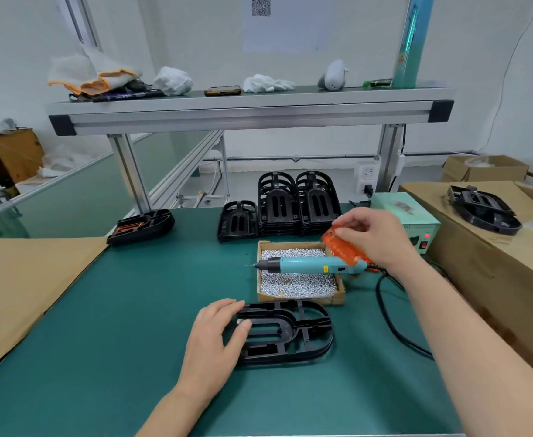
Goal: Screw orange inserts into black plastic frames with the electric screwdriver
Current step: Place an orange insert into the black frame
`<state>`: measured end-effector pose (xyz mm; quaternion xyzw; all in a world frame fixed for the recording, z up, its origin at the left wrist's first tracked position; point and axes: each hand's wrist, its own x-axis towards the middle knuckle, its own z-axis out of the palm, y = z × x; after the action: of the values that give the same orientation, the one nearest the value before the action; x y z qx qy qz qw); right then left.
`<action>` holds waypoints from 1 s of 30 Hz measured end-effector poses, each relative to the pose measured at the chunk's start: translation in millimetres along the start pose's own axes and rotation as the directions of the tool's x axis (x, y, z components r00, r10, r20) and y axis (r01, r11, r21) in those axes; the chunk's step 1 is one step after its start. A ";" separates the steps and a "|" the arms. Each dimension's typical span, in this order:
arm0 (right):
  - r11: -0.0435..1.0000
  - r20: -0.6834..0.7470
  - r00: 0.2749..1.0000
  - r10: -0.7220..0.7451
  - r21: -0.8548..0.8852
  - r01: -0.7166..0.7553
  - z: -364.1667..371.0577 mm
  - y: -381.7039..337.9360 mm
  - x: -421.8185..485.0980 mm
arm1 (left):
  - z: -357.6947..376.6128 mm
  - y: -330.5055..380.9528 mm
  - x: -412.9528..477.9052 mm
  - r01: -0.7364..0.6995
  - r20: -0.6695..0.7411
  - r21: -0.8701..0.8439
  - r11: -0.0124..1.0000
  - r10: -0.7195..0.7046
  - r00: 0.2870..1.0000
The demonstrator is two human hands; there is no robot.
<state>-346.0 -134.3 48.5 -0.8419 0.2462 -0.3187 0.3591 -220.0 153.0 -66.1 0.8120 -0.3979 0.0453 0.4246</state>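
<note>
A black plastic frame (287, 331) lies flat on the green mat in front of me. My left hand (216, 340) rests on its left end, fingers over the edge and thumb on the frame. My right hand (375, 236) reaches to the stack of orange inserts (342, 247) beside the screw box and pinches the top one. The teal electric screwdriver (306, 264) lies across the cardboard box of small silver screws (299, 283), tip pointing left, with no hand on it.
Stacks of black frames (296, 205) stand behind the screw box. One frame with an orange insert (140, 225) sits at the left. The teal power supply (408, 219) is at the right, its black cable (391, 320) looping over the mat. Cardboard boxes flank both sides.
</note>
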 end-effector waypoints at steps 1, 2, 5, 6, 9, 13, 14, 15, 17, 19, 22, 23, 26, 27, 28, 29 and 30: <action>1.000 0.039 0.999 -0.003 0.031 0.001 6.0 -5.4 -4.5 | -0.5 4.0 0.6 -0.007 -0.027 -0.016 1.000 0.007 1.000; 0.998 0.075 0.997 -0.008 0.060 0.004 12.2 -10.1 -9.0 | -1.0 8.9 2.0 -0.010 -0.049 -0.034 0.999 0.009 0.999; 0.990 0.185 0.983 -0.010 0.141 -0.016 31.0 -22.6 -22.4 | -3.0 26.5 11.4 0.042 -0.062 -0.202 0.978 -0.056 0.997; 0.986 0.215 0.977 -0.005 0.166 -0.032 37.2 -26.5 -26.4 | -4.1 32.8 15.8 0.092 -0.035 -0.306 0.948 -0.107 0.994; 0.976 0.273 0.962 -0.018 0.213 -0.042 53.5 -35.6 -36.5 | -8.4 49.1 27.8 0.253 0.119 -0.580 0.774 -0.227 0.967; 0.951 0.353 0.934 -0.050 0.303 -0.064 68.3 -42.7 -49.0 | -11.6 59.8 31.2 0.358 0.249 -0.720 0.595 -0.260 0.933; 0.945 0.366 0.929 -0.051 0.320 -0.074 70.6 -43.2 -51.3 | -12.0 60.7 30.4 0.371 0.271 -0.738 0.563 -0.256 0.928; 0.939 0.377 0.925 -0.047 0.333 -0.088 72.4 -43.2 -53.4 | -12.1 61.1 28.9 0.382 0.292 -0.755 0.534 -0.249 0.924; 0.927 0.394 0.919 -0.036 0.356 -0.116 75.0 -42.4 -56.9 | -12.3 61.1 25.1 0.396 0.316 -0.781 0.483 -0.242 0.917; 0.920 0.395 0.918 -0.030 0.370 -0.129 76.9 -40.8 -60.8 | -11.3 60.1 21.2 0.394 0.310 -0.803 0.446 -0.252 0.917; 0.883 0.349 0.937 0.023 0.432 -0.183 77.8 -34.6 -67.8 | -9.7 58.9 17.3 0.379 0.285 -0.826 0.417 -0.272 0.919; 0.867 0.325 0.944 0.049 0.455 -0.202 77.3 -31.8 -70.8 | -9.3 58.0 16.6 0.375 0.277 -0.831 0.411 -0.278 0.919; 0.828 0.236 0.966 0.106 0.518 -0.217 76.5 -20.5 -84.0 | -8.4 53.5 15.1 0.364 0.256 -0.844 0.393 -0.302 0.918; 0.815 0.213 0.969 0.121 0.536 -0.220 77.0 -16.2 -89.2 | -8.1 51.9 14.7 0.361 0.249 -0.850 0.384 -0.309 0.918; 0.803 0.198 0.971 0.134 0.553 -0.224 77.5 -12.4 -94.4 | -7.7 50.5 14.3 0.358 0.246 -0.855 0.375 -0.314 0.917; 0.793 0.189 0.972 0.142 0.566 -0.226 78.2 -9.2 -99.4 | -7.1 49.4 14.0 0.356 0.244 -0.858 0.369 -0.317 0.917; 0.786 0.186 0.972 0.142 0.576 -0.225 78.7 -6.9 -103.9 | -6.6 48.4 13.3 0.356 0.244 -0.859 0.367 -0.318 0.916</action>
<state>-358.8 -27.9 -26.1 -0.6787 0.1909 -0.2865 0.6488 -242.3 134.0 -24.8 0.5304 -0.1948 -0.2724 0.7788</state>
